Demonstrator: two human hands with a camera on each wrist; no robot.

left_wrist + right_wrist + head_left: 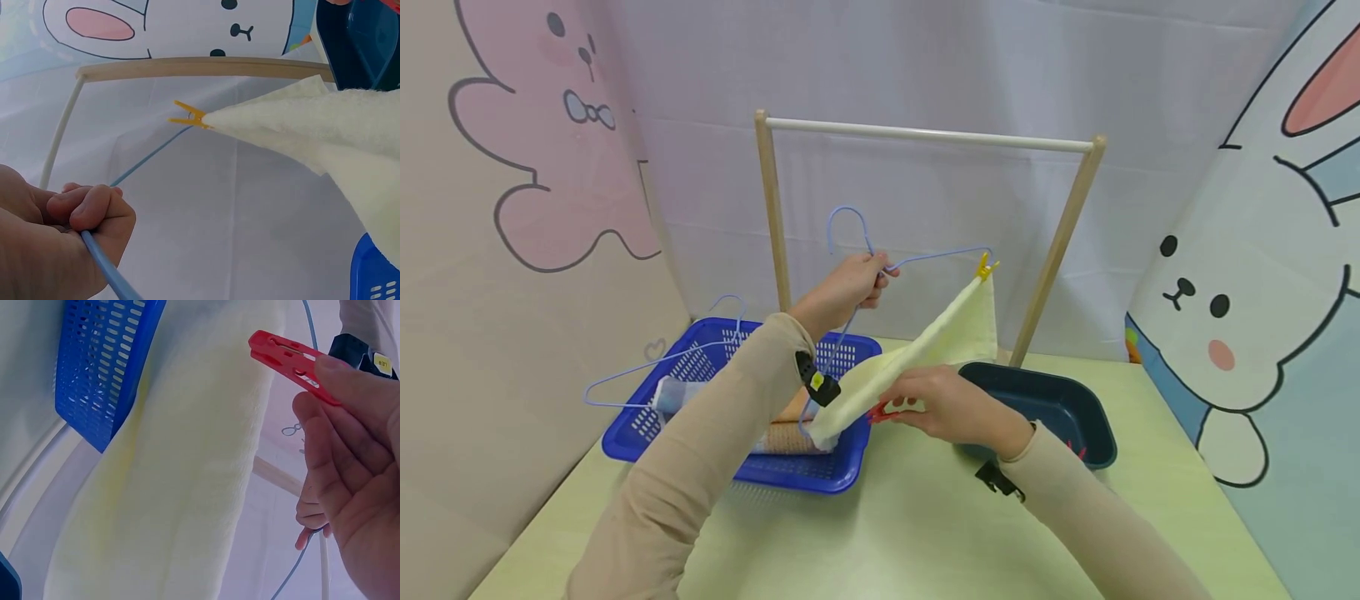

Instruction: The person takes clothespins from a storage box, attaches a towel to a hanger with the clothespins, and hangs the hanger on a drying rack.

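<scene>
My left hand [850, 287] grips a blue wire hanger [936, 253] near the base of its hook and holds it up, tilted. A pale yellow towel [955, 325] hangs from the hanger's right end by a yellow clothespin [985, 267]. The towel's other end slopes down to the left, over the basket, beside the hanger's lower corner. Between thumb and fingers, my right hand [947, 404] pinches a red clothespin [290, 365] close to the towel's lower part. In the right wrist view the clothespin's tip lies in front of the cloth; whether they touch I cannot tell.
A blue basket [722, 475] at left contains folded cloths [790, 437] and a second wire hanger [625, 383]. Behind stands a rack with a white rail [925, 133] and wooden posts [1056, 258]. At right, a dark tray [1097, 408] holds red clothespins [1075, 450].
</scene>
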